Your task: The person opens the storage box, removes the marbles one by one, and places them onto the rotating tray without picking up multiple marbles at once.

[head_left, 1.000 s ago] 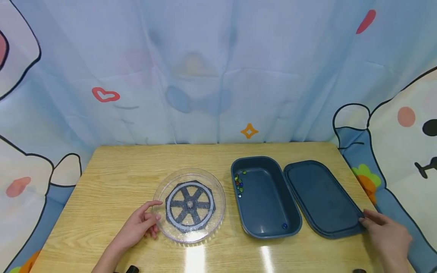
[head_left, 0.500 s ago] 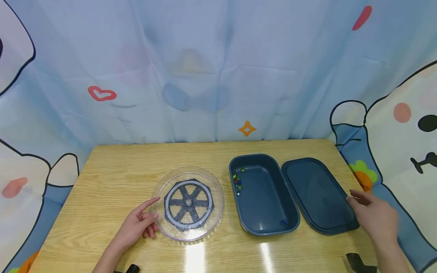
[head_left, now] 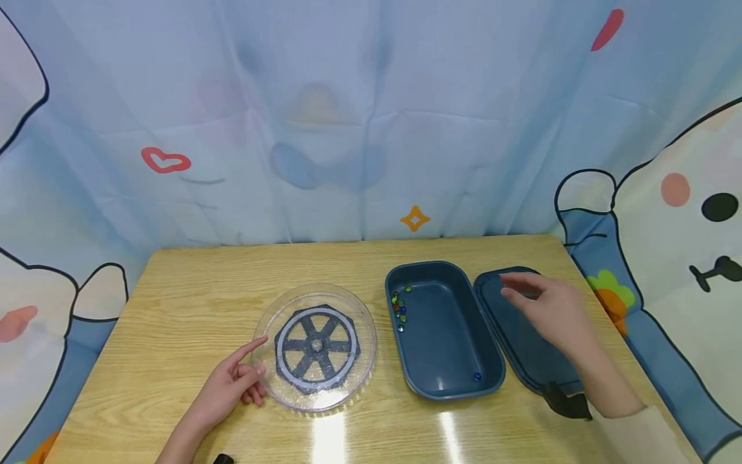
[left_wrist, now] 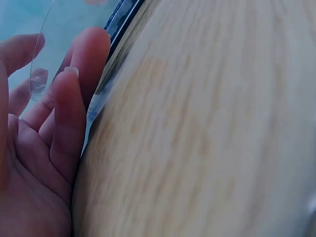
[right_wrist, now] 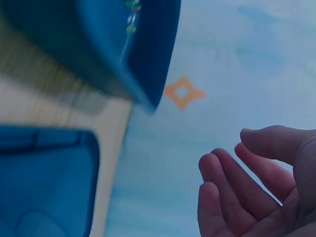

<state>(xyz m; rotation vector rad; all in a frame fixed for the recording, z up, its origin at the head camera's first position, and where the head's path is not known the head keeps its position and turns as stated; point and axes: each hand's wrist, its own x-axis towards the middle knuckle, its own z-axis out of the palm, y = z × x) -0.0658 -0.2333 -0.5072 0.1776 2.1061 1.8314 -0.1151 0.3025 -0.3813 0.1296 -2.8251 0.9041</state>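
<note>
The left hand (head_left: pixel 228 388) rests on the wooden table (head_left: pixel 191 303) with its fingers loose and holding nothing; the forefinger points out straight and its tip touches the near-left rim of the clear round plastic dish (head_left: pixel 315 346). The left wrist view shows the fingers (left_wrist: pixel 69 103) lying against that clear rim. Inside the dish lies a dark spoked wheel piece (head_left: pixel 316 348) with a pale ring. The right hand (head_left: pixel 551 309) hangs in the air above the dark blue lid (head_left: pixel 536 367), fingers relaxed and gently bent, gripping nothing. The lid lies flat just beside the right side of the dark blue oblong tub (head_left: pixel 443 332). In the tub, a small cluster of coloured glass beads (head_left: pixel 399 307) sits by the far left wall, and one blue bead (head_left: pixel 476 376) lies near the front right corner
</note>
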